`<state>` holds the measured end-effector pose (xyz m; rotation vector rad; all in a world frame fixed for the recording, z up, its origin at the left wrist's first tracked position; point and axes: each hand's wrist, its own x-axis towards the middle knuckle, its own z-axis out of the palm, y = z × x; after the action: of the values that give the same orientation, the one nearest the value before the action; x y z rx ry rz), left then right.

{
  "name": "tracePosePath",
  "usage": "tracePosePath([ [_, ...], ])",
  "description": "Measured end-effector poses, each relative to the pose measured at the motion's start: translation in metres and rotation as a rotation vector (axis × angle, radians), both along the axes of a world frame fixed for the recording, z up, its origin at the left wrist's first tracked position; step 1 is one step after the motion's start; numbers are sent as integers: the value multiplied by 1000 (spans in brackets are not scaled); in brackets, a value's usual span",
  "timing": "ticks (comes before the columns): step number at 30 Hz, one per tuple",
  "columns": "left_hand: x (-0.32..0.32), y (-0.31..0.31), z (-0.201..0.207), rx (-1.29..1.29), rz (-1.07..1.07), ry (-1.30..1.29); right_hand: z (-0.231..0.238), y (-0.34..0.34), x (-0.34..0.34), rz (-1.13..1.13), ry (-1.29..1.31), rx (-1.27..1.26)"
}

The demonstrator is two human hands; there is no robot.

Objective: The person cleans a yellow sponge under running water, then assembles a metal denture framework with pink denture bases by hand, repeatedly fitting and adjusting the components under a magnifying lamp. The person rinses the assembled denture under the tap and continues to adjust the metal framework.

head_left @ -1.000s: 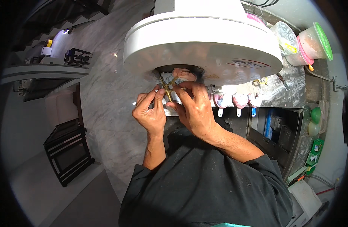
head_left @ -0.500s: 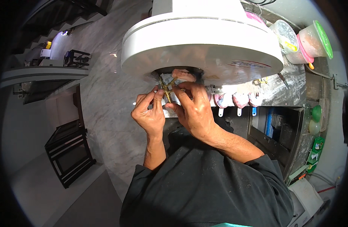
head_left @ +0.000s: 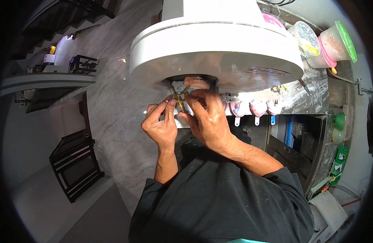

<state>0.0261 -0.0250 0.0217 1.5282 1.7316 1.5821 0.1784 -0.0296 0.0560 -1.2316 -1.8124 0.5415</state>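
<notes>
A small brass dental articulator (head_left: 178, 99) is held between my two hands, just below the overhang of a big white machine or lamp housing (head_left: 219, 44). My left hand (head_left: 159, 123) pinches its left side between thumb and fingertips, with a small pale tip showing there. From the right, my right hand (head_left: 208, 117) grips the frame with bent fingers and thumb. A pinkish plaster piece (head_left: 196, 82) and greyish-white plaster lie just beyond the brass frame, partly under the overhang. Whether they are joined to the frame I cannot tell.
Three dental impression trays (head_left: 258, 108) with pink and white material line the bench's front edge at right. Behind them lie a dark-handled tool (head_left: 304, 86) and another brass piece (head_left: 282, 87). Plastic tubs (head_left: 336, 42) stand at the far right. An open cabinet (head_left: 298, 133) is below.
Both hands keep their grip on the articulator. The view has shifted very slightly, and the brass frame looks slightly turned; little else differs.
</notes>
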Motion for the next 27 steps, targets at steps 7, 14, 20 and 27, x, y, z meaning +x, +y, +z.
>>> tracePosePath([
  [7, 2, -9, -1, -11, 10, 5, -2, 1, 5, 46, 13, -12],
  [14, 3, -13, 1, 1, -4, 47, 1, 2, 10, 88, 27, -27],
  [20, 1, -17, 2, 8, -49, 93, 1, 1, 15, 116, 12, -56],
  [27, -1, -25, 4, 29, -94, 158, 0, 4, 18, 169, 20, -85],
])
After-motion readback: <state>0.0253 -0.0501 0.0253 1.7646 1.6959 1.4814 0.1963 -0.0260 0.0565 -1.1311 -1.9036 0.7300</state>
